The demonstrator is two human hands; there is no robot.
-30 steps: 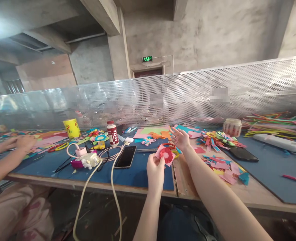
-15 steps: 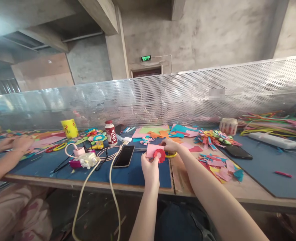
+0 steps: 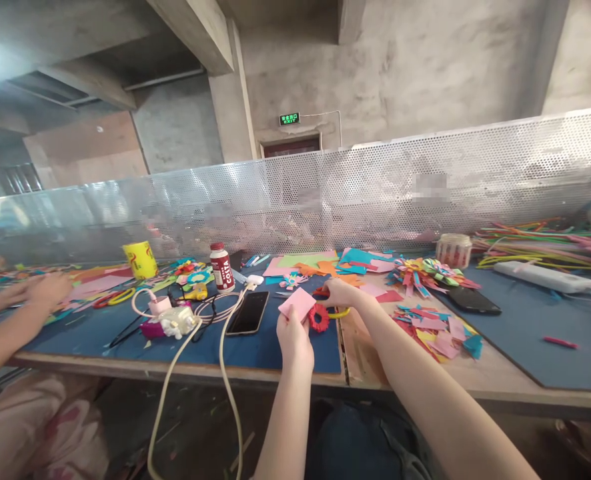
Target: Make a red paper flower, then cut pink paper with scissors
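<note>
My left hand [image 3: 295, 340] pinches a pink paper square [image 3: 298, 304] over the blue mat. A red ring-shaped paper piece [image 3: 319, 318] with a fringed edge hangs beside the square, close to my left fingertips. Just above it, the fingers of my right hand [image 3: 341, 293] are closed around red and yellow handles, with grey blades pointing left behind the pink square; these look like scissors [image 3: 343, 313]. A black phone [image 3: 249, 313] lies left of my left hand.
A red-and-white bottle [image 3: 220, 268], a yellow cup [image 3: 140, 260] and cables with a charger [image 3: 175, 320] stand or lie left. Paper scraps [image 3: 440, 333] and a second phone [image 3: 473, 300] lie right. Another person's hands [image 3: 48, 290] work at far left.
The pink square has turned and shifted left with my left hand. The red piece now shows an open centre. My right hand has closed on the handles near the mat.
</note>
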